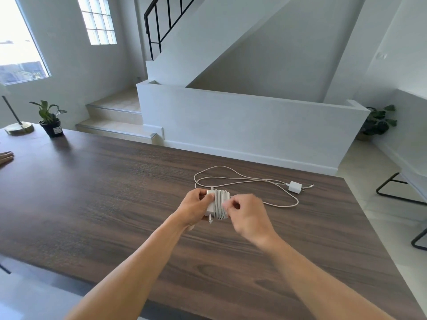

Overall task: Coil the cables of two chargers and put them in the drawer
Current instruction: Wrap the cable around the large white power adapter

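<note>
Both hands meet over the near centre of the worktop (pixel 115 204), and each grip is engaged on the same item. Left hand (pixel 195 207) is clenched around the white body of the first charger (pixel 211 203), holding it just above the wood. Right hand (pixel 248 217) pinches its fingertips (pixel 227 205) against the wound cable (pixel 220 205), which runs in close turns around the charger body; the free end appears to be under that pinch, though this cannot be confirmed. A short stub, possibly the connector, projects below the bundle. In the inspector's judgement the first coil is at or near completion and needs only securing. Beyond the hands, to the right and further from the person, lies the second charger (pixel 295 187), a small white plug block flat on the wood. Its loose cable (pixel 231 179) is uncoiled, sweeping left in a long loop behind the held bundle and curving back near the right hand. The long axis of that spread runs left to right across the board. The right hand is the nearer to the plug block and would plausibly reach it first. No drawer is visible, so no container contents can be reported. At the far left corner stand a potted plant (pixel 49 118) and a lamp base (pixel 19 128).
</note>
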### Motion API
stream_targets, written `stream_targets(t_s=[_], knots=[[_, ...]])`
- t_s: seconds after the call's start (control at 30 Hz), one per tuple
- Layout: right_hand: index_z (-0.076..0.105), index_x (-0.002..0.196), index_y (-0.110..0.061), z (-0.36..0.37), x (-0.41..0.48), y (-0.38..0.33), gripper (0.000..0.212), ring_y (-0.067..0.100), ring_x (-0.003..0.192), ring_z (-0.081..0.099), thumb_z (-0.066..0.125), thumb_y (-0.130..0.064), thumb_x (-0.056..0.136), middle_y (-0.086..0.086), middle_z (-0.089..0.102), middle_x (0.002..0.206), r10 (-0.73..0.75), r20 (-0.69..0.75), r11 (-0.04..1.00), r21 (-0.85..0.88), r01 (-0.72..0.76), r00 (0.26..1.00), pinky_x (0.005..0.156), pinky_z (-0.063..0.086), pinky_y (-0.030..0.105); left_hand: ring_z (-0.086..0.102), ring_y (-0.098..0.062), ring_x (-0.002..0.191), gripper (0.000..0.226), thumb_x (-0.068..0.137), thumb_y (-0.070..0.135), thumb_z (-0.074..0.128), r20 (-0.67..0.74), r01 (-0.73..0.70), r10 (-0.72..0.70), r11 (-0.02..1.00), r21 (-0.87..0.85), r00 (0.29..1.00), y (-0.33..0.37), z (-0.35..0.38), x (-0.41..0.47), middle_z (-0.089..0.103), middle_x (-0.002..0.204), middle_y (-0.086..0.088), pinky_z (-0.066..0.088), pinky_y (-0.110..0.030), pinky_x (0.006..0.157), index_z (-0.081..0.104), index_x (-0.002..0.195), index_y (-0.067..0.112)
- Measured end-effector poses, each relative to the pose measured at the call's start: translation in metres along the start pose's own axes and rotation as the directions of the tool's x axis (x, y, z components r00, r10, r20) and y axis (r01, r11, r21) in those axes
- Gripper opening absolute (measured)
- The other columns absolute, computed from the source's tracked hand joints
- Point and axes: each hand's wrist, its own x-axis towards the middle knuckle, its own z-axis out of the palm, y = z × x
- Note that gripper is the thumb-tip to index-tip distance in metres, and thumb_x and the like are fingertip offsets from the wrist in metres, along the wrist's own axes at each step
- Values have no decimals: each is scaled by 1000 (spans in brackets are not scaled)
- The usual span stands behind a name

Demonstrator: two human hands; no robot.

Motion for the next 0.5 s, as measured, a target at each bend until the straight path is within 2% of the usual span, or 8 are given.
stream_targets(t_s=[0.1,0.2,0.33,0.5], knots=[[62,65,-21,25,-25,15,27,4,46,48,61,-23,92,-10,52,48,-87,-1,993,75,86,996,49,33,14,61,-17,62,20,99,20,50,-49,17,-23,992,-128,999,6,0,1,66,84,-12,53,-30,50,58,104,2],[67,72,-17,37,-36,34,24,5,50,51,60,-25,93,-8,60,55,-95,9,986,139,93,995,53,36,14,62,-15,58,18,100,19,49,-15,12,-16,969,-247,1000,12,-5,-3,65,79,-11,53,-29,48,59,100,4],[71,78,-15,33,-28,44,21,3,51,51,60,-24,93,-8,63,59,-66,85,979,196,49,994,54,39,17,61,-13,56,17,100,18,48,70,8,13,958,-286,997,12,-1,-13,65,76,-9,51,-27,46,59,100,6],[71,79,-15,29,-32,45,20,2,50,44,60,-25,93,-6,61,59,-90,105,971,231,64,990,53,37,18,62,-16,62,17,99,19,50,35,-45,57,957,-285,998,16,-3,-14,65,81,-12,51,-27,46,58,104,5]])
